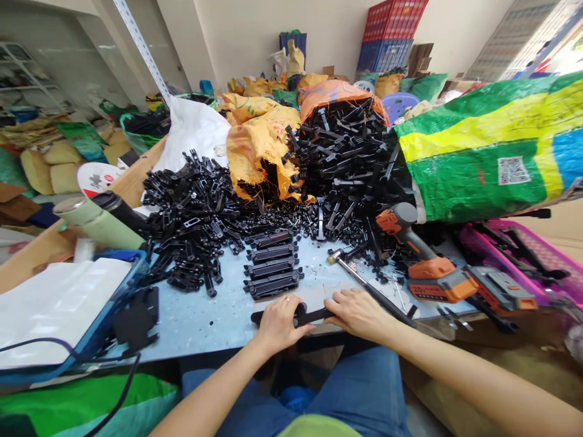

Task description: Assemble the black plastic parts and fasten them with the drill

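At the table's front edge, my left hand (pixel 283 321) is closed around a long black plastic part (pixel 314 316). My right hand (pixel 357 312) pinches the same part near its right end. Fingers cover much of it, so its full shape is hidden. Just beyond my hands lies a stack of several black bracket-like assemblies (pixel 273 269), set side by side in a row. A hammer (pixel 364 282) with a dark handle rests to the right, its handle end close to my right wrist.
A cordless drill (pixel 428 267) and a spare battery (pixel 503 288) lie at right, beside a pink basket (pixel 492 233). Loose black parts (pixel 191 212) are heaped at left. An orange sack (pixel 341 94) spills more. A blue tray (pixel 136 261) with white paper stands at left.
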`<action>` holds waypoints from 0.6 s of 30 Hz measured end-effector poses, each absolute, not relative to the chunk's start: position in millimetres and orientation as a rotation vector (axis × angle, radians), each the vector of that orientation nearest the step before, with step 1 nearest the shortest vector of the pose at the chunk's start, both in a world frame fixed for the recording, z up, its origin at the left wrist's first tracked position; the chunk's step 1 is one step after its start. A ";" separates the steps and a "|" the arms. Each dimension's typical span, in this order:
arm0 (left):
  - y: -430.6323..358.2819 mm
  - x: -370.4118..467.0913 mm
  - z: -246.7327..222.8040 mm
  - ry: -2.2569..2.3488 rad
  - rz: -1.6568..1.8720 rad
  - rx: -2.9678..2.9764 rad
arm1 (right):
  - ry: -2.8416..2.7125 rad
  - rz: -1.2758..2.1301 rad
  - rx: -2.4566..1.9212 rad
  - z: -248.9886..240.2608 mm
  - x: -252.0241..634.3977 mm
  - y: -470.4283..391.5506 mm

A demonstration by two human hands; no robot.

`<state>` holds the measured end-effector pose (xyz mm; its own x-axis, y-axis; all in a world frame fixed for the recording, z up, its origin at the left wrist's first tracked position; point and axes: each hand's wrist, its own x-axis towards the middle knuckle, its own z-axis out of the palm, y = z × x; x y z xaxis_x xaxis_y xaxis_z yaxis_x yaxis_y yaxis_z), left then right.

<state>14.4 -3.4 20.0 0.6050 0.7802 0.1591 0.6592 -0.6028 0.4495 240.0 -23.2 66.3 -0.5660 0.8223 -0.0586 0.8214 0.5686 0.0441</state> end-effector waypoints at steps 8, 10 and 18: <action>113.8 76.7 54.6 1.432 0.339 2.718 | 2.810 -0.086 1.492 29.2 275.2 -21.0; 156.3 95.4 53.4 1.452 0.280 2.722 | 2.811 -0.107 1.521 25.9 279.7 -25.3; 170.7 116.8 42.4 1.407 0.349 2.793 | 2.436 0.052 2.033 44.9 272.1 49.6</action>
